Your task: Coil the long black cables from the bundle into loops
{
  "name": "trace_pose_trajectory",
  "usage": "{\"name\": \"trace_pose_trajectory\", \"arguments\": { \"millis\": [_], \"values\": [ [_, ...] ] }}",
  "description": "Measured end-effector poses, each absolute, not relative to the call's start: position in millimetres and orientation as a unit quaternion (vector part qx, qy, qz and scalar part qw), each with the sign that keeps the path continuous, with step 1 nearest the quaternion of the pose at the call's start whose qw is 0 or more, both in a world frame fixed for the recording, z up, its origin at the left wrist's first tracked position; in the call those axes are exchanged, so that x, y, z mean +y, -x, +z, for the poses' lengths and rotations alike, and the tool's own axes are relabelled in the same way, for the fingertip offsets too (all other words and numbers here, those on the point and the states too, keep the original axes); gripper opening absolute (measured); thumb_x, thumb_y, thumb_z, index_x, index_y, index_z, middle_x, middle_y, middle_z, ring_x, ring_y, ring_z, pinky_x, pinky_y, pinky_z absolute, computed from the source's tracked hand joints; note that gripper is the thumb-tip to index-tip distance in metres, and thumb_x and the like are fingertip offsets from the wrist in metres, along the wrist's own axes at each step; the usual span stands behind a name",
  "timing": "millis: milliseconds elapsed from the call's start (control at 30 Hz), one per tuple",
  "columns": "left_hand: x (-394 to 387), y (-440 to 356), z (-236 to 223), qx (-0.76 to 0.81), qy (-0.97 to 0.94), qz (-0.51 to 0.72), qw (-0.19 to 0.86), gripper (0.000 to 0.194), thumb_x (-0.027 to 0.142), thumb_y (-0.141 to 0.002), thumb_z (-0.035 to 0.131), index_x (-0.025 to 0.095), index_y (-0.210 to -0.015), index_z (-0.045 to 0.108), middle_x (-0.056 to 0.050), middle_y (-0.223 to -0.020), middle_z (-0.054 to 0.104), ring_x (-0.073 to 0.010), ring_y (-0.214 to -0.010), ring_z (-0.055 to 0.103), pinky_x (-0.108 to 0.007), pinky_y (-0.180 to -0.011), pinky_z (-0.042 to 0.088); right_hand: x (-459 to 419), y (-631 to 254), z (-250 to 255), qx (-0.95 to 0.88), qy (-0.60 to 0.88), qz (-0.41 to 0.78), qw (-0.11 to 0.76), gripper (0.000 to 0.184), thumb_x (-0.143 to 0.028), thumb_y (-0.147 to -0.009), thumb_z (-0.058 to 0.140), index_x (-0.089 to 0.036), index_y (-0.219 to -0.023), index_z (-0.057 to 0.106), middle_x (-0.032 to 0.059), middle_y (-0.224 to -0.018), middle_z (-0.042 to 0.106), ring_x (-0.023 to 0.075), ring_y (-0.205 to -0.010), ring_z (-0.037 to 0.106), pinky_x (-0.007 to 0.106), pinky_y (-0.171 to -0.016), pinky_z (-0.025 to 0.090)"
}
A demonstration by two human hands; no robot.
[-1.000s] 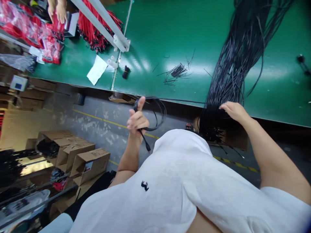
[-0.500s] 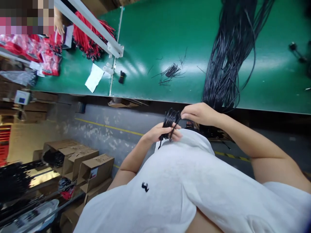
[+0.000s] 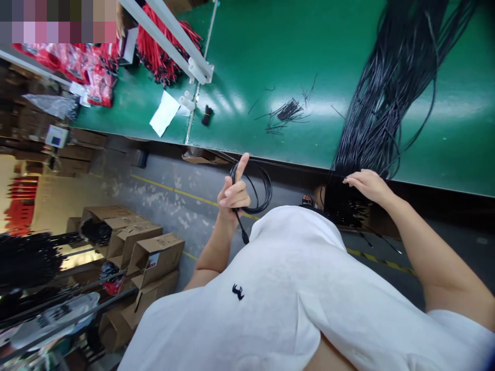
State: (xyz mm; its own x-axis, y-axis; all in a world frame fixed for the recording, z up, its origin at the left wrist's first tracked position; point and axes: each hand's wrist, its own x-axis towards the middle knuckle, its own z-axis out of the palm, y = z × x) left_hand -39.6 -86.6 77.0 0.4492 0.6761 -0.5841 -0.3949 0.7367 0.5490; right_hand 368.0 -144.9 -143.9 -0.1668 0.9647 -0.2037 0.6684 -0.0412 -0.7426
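My left hand (image 3: 235,195) is closed around a coil of black cable (image 3: 266,193), its index finger pointing up through the loops. A short end with a black plug (image 3: 245,237) hangs below that hand. Near the bench edge, my right hand (image 3: 369,185) has its fingers pressed together beside the lower end of a thick bundle of black cables (image 3: 373,113). Whatever those fingers pinch is too dark and small to make out. The bundle lies across the bench and droops over its front edge.
On the green bench (image 3: 309,46) lie short black wire pieces (image 3: 290,111), a small tied black bundle (image 3: 207,115) and white paper (image 3: 164,113). Red cables (image 3: 162,51) lie beyond a metal frame (image 3: 178,38). Cardboard boxes (image 3: 154,257) stand on the floor at left.
Both hands came together at a gathered coil half a second ago. Now they are apart again, the left holding larger loops, the right back by the cable bundle. The view shifted slightly.
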Motion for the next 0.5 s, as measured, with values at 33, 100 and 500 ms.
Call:
{"name": "trace_pose_trajectory", "arguments": {
  "millis": [33,100,500],
  "values": [
    [-86.2,39.5,76.7,0.413,-0.164,0.335,0.831,0.047,0.034,-0.096,0.057,0.043,-0.141,0.047,0.013,-0.047,0.037,-0.0011,-0.026,0.02,-0.014,-0.031,0.018,-152.2,-364.5,-146.9,-0.655,0.621,0.385,0.192,0.044,-0.052,-0.091,0.04,-0.021,-0.087,0.071,0.0094,-0.09,0.071,0.0244,-0.089,0.066,0.041,-0.086,0.05],
    [-87.0,40.0,72.7,0.405,-0.163,0.378,0.816,0.047,0.033,-0.097,0.056,0.045,-0.141,0.046,0.012,-0.052,0.043,-0.0001,-0.027,0.022,-0.014,-0.032,0.019,-165.4,-357.8,-150.8,-0.632,0.636,0.395,0.2,0.045,-0.054,-0.091,0.04,-0.021,-0.093,0.071,0.01,-0.098,0.072,0.0245,-0.092,0.066,0.039,-0.085,0.051],
    [-93.1,10.6,6.4,0.467,-0.32,0.246,0.787,0.036,0.035,-0.082,0.075,0.013,-0.107,0.061,-0.008,-0.084,0.074,-0.0162,-0.077,0.072,-0.027,-0.075,0.055,-174.0,-254.0,-26.3,-0.841,0.428,0.33,0.019,0.036,-0.042,-0.101,0.039,-0.021,-0.114,0.066,0.0056,-0.107,0.072,0.0181,-0.089,0.068,0.025,-0.063,0.039]
  ]
}}
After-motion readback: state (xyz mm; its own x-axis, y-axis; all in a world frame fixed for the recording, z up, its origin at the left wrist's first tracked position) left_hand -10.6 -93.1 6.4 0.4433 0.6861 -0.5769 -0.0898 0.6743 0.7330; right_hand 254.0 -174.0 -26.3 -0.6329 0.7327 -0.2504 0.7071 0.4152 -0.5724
